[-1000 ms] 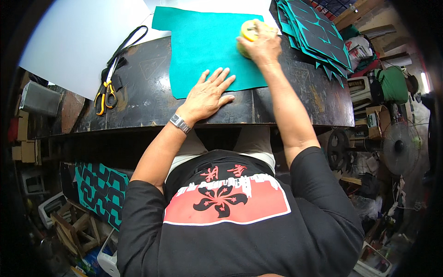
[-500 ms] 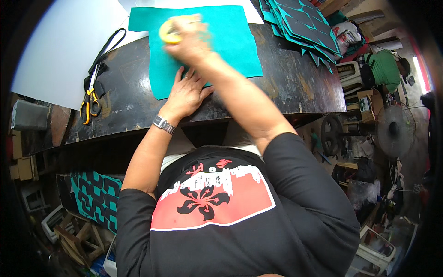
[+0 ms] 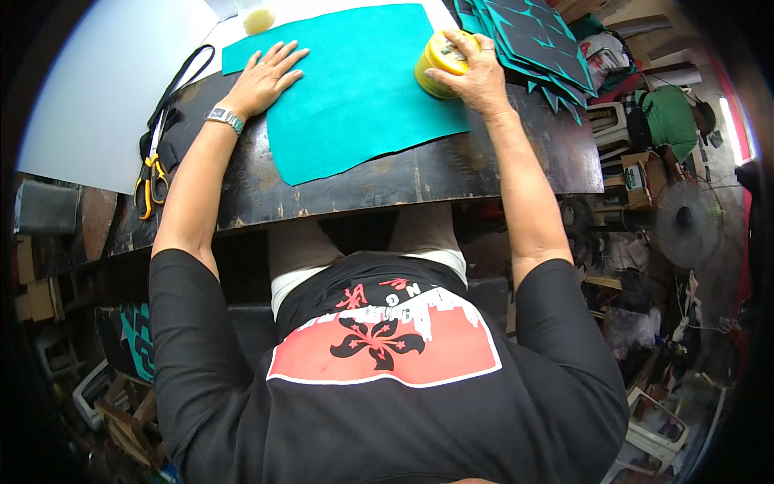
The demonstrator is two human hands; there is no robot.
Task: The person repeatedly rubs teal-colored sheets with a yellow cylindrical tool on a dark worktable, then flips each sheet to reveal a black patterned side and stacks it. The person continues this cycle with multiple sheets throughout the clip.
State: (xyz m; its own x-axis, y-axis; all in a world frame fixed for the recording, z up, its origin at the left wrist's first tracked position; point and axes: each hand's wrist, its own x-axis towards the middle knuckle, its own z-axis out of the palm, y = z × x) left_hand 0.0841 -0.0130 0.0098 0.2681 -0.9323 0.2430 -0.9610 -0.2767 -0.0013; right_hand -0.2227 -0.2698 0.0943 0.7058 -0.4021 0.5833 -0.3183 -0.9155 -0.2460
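Observation:
A teal sheet of fabric-like material (image 3: 355,101) lies across the dark worktable. My left hand (image 3: 262,78) rests flat on its upper left part, fingers spread. At the sheet's right side, my right hand (image 3: 480,79) is closed round a yellow tub (image 3: 439,74) with a round lid. The tub appears to stand on or just above the sheet's right edge. Beyond the sheet's top left edge is a pale yellow round thing (image 3: 259,20), its kind unclear. Orange-and-black-handled scissors (image 3: 151,179) lie to the left of my left forearm.
Dark panels with teal edges (image 3: 536,44) are stacked at the table's back right. A large white sheet or board (image 3: 97,97) covers the left side. A black strap (image 3: 173,93) lies by the scissors. On the floor to the right are a fan (image 3: 685,216) and white plastic chairs (image 3: 657,427).
My right hand has moved right from the sheet's upper middle, where it held a blurred yellow thing. My left hand has moved up and left. The sheet has shifted slightly.

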